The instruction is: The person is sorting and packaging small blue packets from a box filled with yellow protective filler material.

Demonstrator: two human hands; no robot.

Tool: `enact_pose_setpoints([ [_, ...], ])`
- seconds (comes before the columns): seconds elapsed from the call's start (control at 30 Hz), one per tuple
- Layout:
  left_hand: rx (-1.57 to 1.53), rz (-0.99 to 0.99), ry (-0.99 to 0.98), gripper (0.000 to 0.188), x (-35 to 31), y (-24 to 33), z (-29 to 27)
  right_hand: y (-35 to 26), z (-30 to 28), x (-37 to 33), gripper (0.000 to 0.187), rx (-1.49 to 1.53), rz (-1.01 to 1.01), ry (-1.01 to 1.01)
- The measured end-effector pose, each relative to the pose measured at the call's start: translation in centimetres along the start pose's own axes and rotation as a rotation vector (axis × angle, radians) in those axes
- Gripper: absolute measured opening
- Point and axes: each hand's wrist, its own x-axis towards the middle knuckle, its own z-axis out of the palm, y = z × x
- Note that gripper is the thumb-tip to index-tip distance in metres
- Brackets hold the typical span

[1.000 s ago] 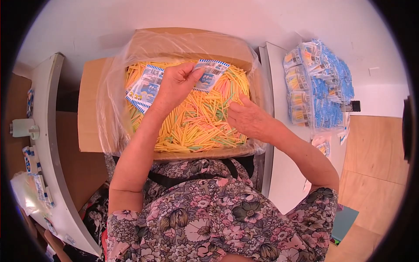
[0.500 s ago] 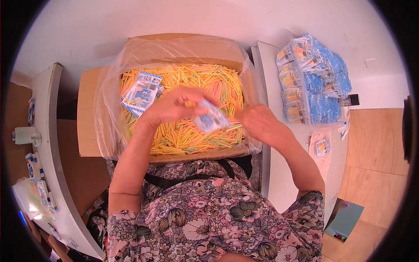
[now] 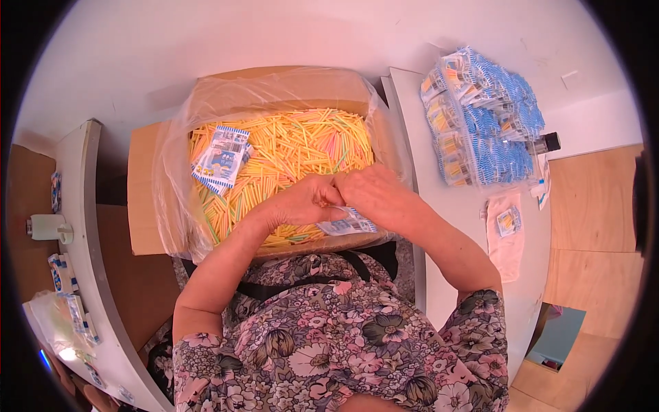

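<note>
In my left hand (image 3: 299, 200) is a small clear-and-blue plastic packet (image 3: 353, 224), pinched low over the near edge of a carton. My right hand (image 3: 379, 195) meets the left at the packet's upper side, its fingers curled; whatever they hold is hidden. Below both hands, thin yellow, pink and green candy-like sticks (image 3: 295, 141) fill the carton (image 3: 145, 196), which is lined with clear plastic. Flat blue-and-white packets (image 3: 224, 154) lie overlapping on the sticks at the left.
On the white table (image 3: 446, 264) at right stands a clear bin (image 3: 473, 130) heaped with filled packets. Nearer lies a pink cloth (image 3: 504, 257) with one packet (image 3: 509, 221) on it. A white shelf edge (image 3: 88, 226) runs down the left, beside a pale bottle (image 3: 45, 227).
My hands have come together, the right moving left to the packet. The packet has dropped toward the carton's near edge. The whole view has shifted slightly.
</note>
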Motion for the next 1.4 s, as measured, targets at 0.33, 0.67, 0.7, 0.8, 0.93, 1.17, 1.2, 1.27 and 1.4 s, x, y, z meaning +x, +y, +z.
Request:
enact_pose_setpoints([
  [0.33,0.202,0.053,0.014,0.009,0.1,0.2,-0.7,2.5,-2.3,-1.0,0.026,0.737,0.174,-0.041],
  [0.67,0.208,0.215,0.227,0.009,0.5,-0.7,0.2,0.6,3.2,0.2,0.031,0.591,0.389,0.541],
  [0.7,0.22,0.193,0.235,0.011,0.5,-0.8,0.2,0.7,3.1,0.2,0.031,0.594,0.39,0.545],
  [0.8,0.305,0.339,0.265,0.012,0.6,-0.8,0.2,0.1,2.3,0.8,0.027,0.591,0.464,0.501],
  [0.93,0.199,0.245,0.236,0.008,0.7,-0.9,0.3,0.8,5.0,1.3,0.017,0.72,0.312,0.743],
  [1.17,-0.218,-0.097,0.317,0.014,-1.1,1.3,-2.7,2.6,4.6,-2.0,0.015,0.908,0.495,0.536],
  [1.2,-0.244,-0.091,0.345,0.016,-1.0,1.7,-2.9,2.3,5.0,-2.6,0.015,0.91,0.499,0.533],
  [1.27,-0.3,-0.09,0.411,0.017,-0.9,1.6,-2.9,0.4,4.7,-3.1,0.021,0.843,0.299,0.206],
  [1.4,-0.325,-0.086,0.466,0.02,-0.4,1.2,-2.3,-0.1,6.7,-3.3,0.025,0.402,0.181,0.178],
])
